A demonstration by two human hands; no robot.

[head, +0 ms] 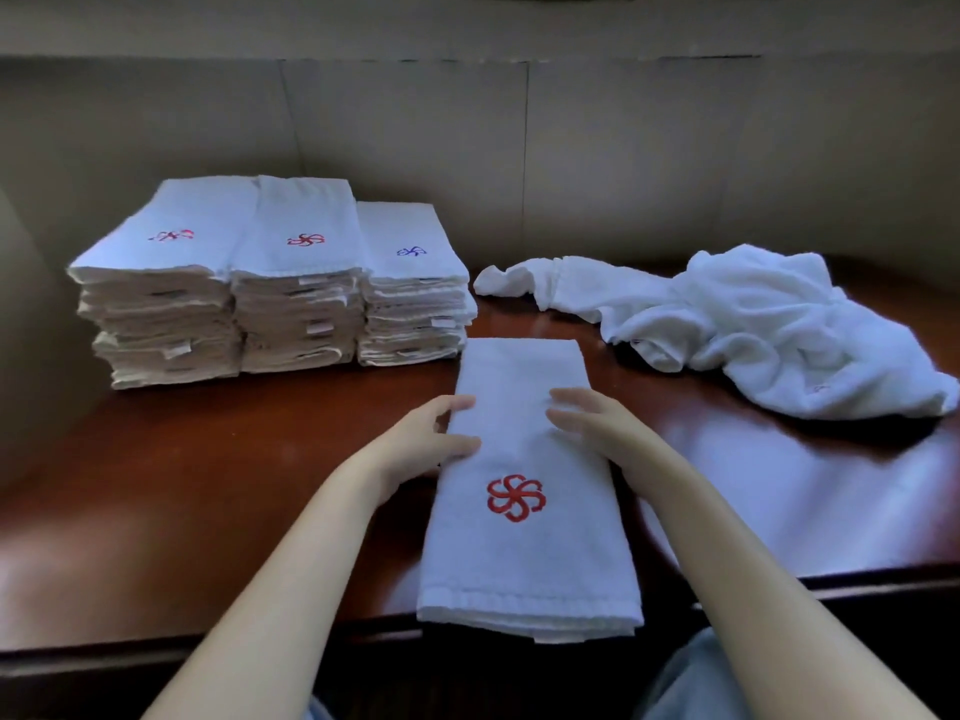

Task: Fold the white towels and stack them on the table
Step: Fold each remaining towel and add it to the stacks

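Observation:
A folded white towel [524, 553] with a red pinwheel logo lies lengthwise on the brown table [218, 491], its near end hanging slightly over the front edge. My left hand [426, 439] grips the towel's left edge near the middle, thumb on top. My right hand [592, 418] rests on the towel's right side with fingers spread. At the back left stand three stacks of folded white towels [291, 304]; two carry red logos on top, the right one a blue logo. A pile of unfolded white towels [753, 324] lies crumpled at the right.
A beige wall panel [519, 148] runs behind the table. The table's dark front edge [831, 584] crosses the lower frame, with my lap in grey-blue cloth [691, 683] below it.

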